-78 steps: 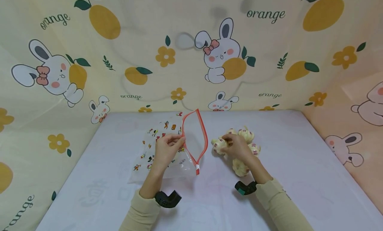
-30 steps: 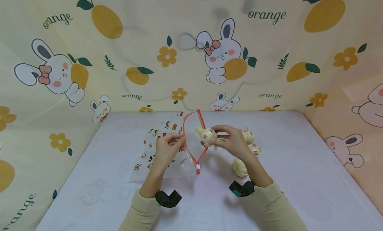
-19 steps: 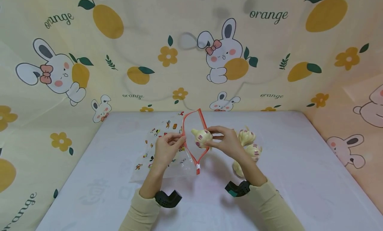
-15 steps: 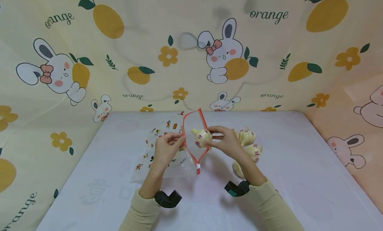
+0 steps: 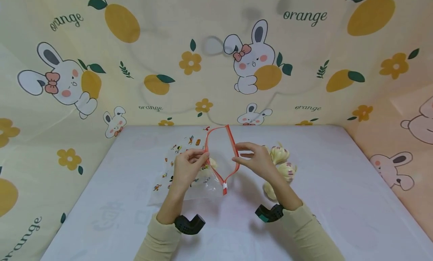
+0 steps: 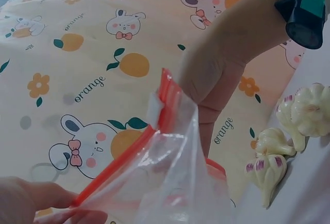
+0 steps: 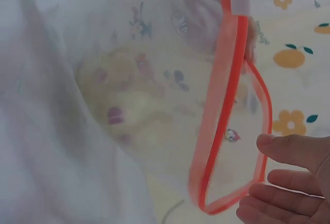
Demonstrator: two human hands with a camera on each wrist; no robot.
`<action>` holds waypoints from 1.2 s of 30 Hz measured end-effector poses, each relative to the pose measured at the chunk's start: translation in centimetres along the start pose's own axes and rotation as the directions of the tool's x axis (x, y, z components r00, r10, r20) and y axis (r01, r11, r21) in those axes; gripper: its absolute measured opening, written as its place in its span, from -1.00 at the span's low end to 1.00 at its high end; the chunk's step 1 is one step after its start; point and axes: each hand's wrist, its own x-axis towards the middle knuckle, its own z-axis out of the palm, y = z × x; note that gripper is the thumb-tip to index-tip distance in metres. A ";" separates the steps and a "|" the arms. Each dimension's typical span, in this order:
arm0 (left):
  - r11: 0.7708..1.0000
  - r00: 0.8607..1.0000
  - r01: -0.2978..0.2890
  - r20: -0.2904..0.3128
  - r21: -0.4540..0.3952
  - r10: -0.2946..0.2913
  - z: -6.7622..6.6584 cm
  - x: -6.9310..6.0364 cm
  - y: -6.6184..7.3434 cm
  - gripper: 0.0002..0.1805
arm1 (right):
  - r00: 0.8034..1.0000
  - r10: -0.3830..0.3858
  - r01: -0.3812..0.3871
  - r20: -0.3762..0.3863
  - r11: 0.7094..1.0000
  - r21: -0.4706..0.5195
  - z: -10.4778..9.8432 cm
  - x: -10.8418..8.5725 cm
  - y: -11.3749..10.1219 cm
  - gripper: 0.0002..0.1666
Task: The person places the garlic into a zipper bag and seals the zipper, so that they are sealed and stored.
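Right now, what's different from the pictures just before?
The garlic bulb that the right grip was holding went left, into the zip bag. The right grip let it go and is now beside the bag's red rim. The left grip still pinches the bag, and the other garlic bulbs stayed put.

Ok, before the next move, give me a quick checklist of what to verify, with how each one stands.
1. Clear plastic bag with cartoon prints, mouth open: ok, its red plastic zip rim is spread apart.
2. Left hand has a grip on the rim: ok, it pinches the left edge.
3. Round whitish garlic bulb with purple marks inside: ok, visible through the film.
4. Right hand empty: ok, no bulb in it.
5. Right hand off the rim: cannot tell, fingertips overlap it in view.
6. No bulbs outside: not ok, other whitish garlic bulbs lie on the white table.
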 end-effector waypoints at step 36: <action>1.000 1.000 -0.012 0.009 0.016 0.012 0.2 0.1 -0.3 -0.80 | 0.996 -0.018 0.026 0.089 0.996 -0.091 -4.1 -3.3 3.4 -0.56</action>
